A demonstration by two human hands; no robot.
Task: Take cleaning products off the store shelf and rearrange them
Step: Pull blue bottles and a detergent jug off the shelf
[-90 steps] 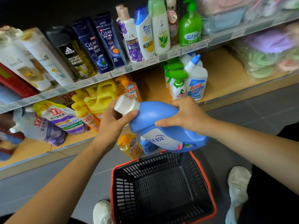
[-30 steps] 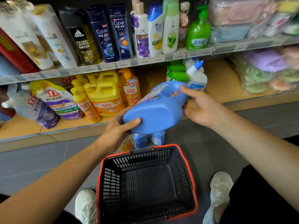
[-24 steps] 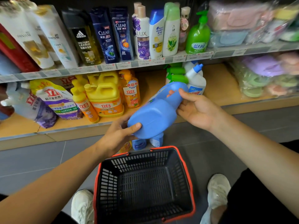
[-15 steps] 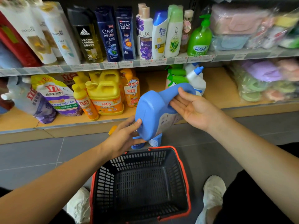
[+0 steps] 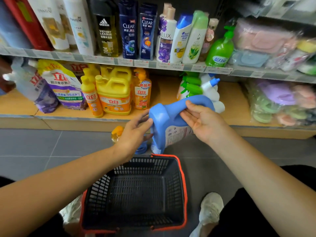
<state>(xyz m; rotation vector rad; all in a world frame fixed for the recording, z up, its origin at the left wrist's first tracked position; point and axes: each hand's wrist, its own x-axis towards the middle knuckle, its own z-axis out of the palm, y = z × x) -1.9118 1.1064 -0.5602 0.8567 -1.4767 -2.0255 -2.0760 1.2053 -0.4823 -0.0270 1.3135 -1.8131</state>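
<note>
The blue bottle (image 5: 163,120) I hold is smooth plastic with a dull, satiny sheen and a glossier label. The yellow jug (image 5: 113,93) on the lower shelf (image 5: 229,100) is shinier plastic, and the refill pouches (image 5: 63,88) to its left are slick, creased film. That shelf looks like pale matt wood or wood-look board, the floor (image 5: 42,144) is smooth grey tile with little shine, and the basket (image 5: 173,185) below me is matt black plastic lattice with a smoother orange-red rim. The bundles (image 5: 266,40) at the far right look like soft cloth under crinkled clear film.
</note>
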